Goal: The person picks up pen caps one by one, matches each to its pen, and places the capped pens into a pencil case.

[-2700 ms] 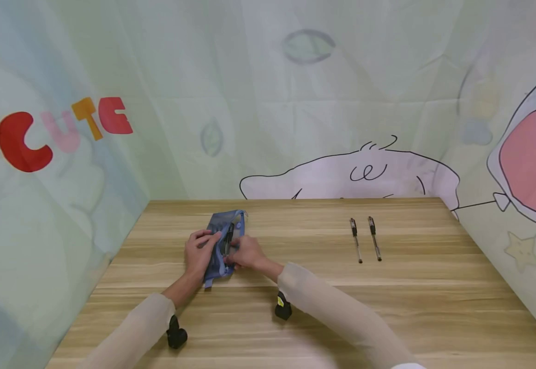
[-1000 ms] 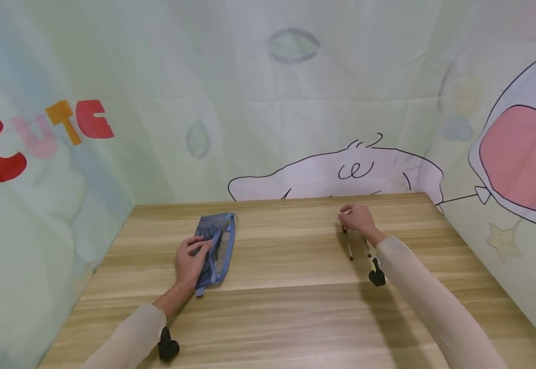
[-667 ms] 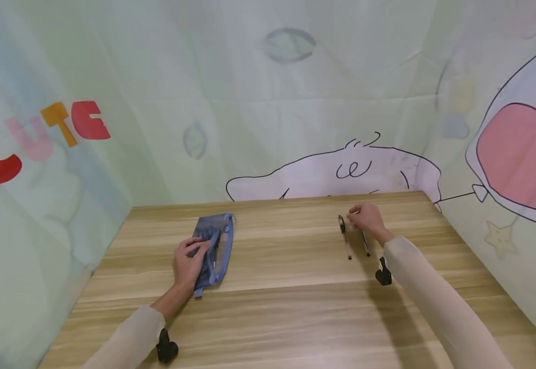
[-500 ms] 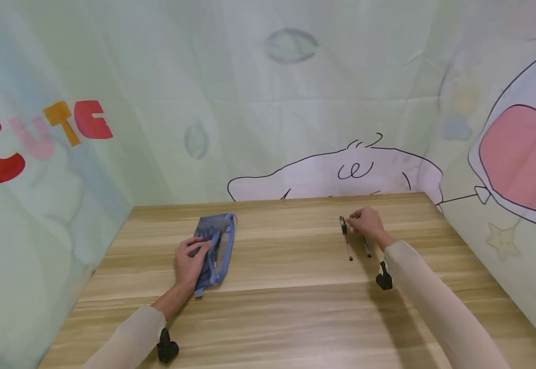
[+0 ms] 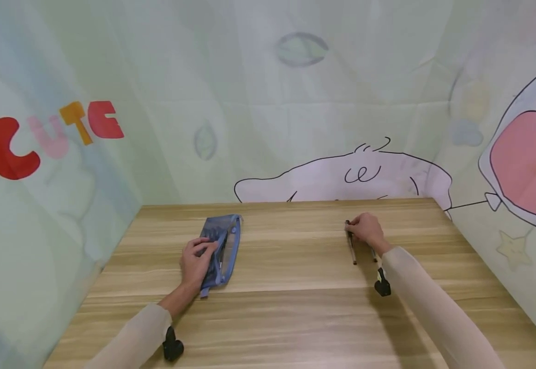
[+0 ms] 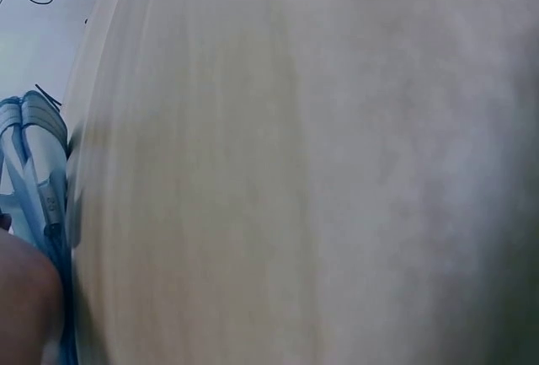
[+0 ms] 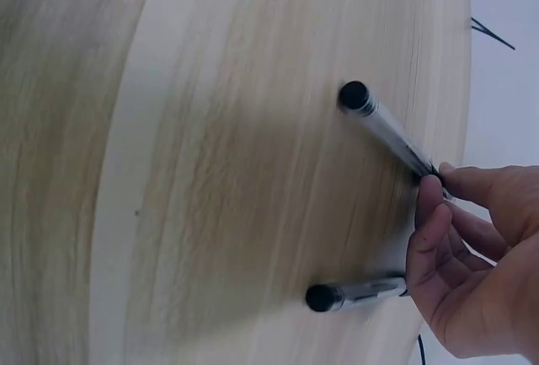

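Note:
A blue mesh pencil case (image 5: 223, 223) lies at the table's left, its zip side gaping, with a dark pen partly visible inside. My left hand (image 5: 194, 262) grips the near edge of that opening between thumb and fingers; the left wrist view catches only part of the hand (image 6: 27, 302) beside the case (image 6: 44, 150). At the right, my right hand (image 5: 366, 228) pinches the black cap end of the left clear-barrelled pen (image 5: 352, 252), its barrel (image 7: 392, 133) lying slanted towards the camera. Under the same hand, a second pen (image 7: 358, 293) has its cap end hidden.
Both pens and the case lie on a wood-grain table (image 5: 291, 318). A printed cloth backdrop (image 5: 268, 102) rises along its far edge and sides. Small black cameras (image 5: 173, 346) hang at both wrists.
My right hand has left the case's opening, where it had a black pen, and moved right to the two loose pens. Lately it shifted left onto the left pen's cap. My left hand keeps its grip.

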`<control>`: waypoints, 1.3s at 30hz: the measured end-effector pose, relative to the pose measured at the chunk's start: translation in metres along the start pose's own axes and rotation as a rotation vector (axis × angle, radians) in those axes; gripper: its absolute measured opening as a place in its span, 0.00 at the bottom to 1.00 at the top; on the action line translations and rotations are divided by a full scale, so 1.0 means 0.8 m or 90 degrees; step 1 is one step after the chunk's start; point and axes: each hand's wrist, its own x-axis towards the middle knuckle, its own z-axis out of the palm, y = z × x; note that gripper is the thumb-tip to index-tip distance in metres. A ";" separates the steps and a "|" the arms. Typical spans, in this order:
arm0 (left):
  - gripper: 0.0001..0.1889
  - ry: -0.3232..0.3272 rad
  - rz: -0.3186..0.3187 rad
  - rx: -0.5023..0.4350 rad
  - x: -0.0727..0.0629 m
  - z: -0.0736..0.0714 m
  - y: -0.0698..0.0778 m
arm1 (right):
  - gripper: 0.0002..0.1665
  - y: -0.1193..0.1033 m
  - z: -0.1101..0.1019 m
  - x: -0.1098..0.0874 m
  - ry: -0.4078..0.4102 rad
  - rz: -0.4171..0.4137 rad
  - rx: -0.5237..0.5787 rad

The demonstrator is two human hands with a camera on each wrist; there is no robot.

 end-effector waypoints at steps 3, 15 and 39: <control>0.12 0.002 -0.010 0.002 -0.001 0.000 0.000 | 0.19 -0.002 0.005 0.001 0.004 0.005 -0.002; 0.11 0.004 -0.027 0.000 0.001 0.000 0.002 | 0.20 -0.029 0.018 -0.013 -0.057 0.056 0.259; 0.11 0.004 -0.032 -0.006 0.002 0.000 0.002 | 0.19 -0.136 0.106 -0.009 -0.223 0.062 0.573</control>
